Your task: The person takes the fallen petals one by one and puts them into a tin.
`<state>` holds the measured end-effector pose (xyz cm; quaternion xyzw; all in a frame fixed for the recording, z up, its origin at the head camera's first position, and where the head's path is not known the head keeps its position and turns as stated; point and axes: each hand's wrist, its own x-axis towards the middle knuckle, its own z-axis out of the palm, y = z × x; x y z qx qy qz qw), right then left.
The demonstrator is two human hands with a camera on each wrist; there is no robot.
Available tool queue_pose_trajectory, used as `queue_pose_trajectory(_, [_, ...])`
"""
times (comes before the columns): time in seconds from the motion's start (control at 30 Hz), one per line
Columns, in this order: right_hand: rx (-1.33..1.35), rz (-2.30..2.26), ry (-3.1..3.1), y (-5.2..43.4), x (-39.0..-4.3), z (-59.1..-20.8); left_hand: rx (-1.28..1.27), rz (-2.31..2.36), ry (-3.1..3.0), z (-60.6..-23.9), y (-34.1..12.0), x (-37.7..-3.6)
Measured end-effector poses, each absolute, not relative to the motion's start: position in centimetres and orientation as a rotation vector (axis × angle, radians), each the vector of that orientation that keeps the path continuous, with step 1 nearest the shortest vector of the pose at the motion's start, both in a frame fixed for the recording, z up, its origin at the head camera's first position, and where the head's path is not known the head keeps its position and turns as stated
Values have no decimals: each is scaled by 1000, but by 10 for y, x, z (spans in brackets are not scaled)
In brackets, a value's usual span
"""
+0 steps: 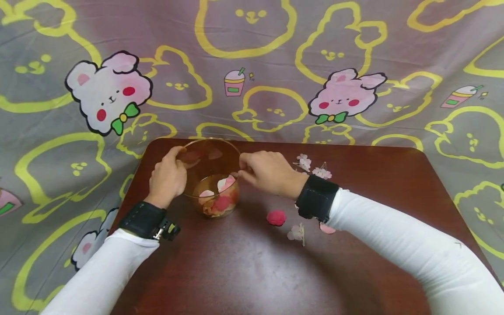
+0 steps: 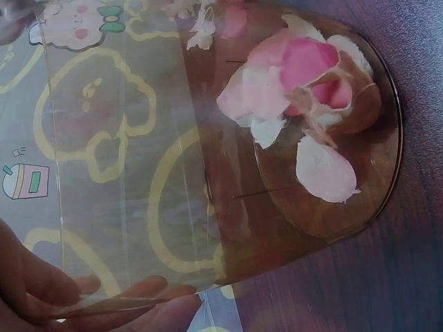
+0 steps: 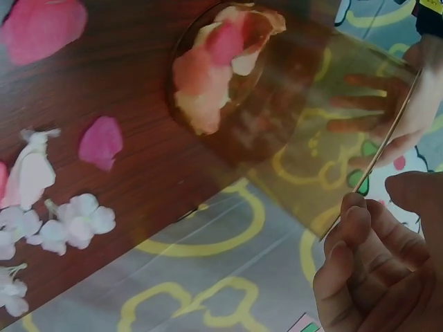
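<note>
A see-through amber glass bowl [image 1: 214, 144], wide at the rim and narrower at the base, stands on the brown table. Pink, white and peach petals [image 2: 315, 83] lie in its bottom. My left hand [image 1: 168, 177] grips the rim from the left; its fingers show through the wall in the right wrist view. At the opposite side of the rim is my right hand [image 1: 271, 173]. Its fingers are curled at the edge, with the rim between fingertips and thumb [image 3: 408, 197]. How firmly the right thumb presses cannot be told.
Right of the bowl lie a deep pink petal [image 1: 276, 217], a pale blossom [image 1: 296, 234] and a light pink petal [image 1: 327, 228], partly under the right sleeve. White blossoms [image 1: 322, 173] sit farther back. A patterned cloth [image 1: 271, 65] hangs behind the table [image 1: 236, 271].
</note>
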<state>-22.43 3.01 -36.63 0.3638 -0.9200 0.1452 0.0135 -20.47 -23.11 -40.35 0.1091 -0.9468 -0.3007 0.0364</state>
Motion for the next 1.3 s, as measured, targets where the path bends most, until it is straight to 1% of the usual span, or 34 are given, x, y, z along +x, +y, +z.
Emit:
queue_pose_trajectory(0.53, [1066,513,-2944,84,-222,-385,331,-931,-2901,-403,-231,-204])
queue_pose_trajectory(1.0, [947,511,-3092,138,-212,-419,345,-922,-2904,-405,-232,-204])
queue_pose_trajectory(1.3, [864,456,-3213,166,-205,-433,341,-914,-2895,-404,-231,-204])
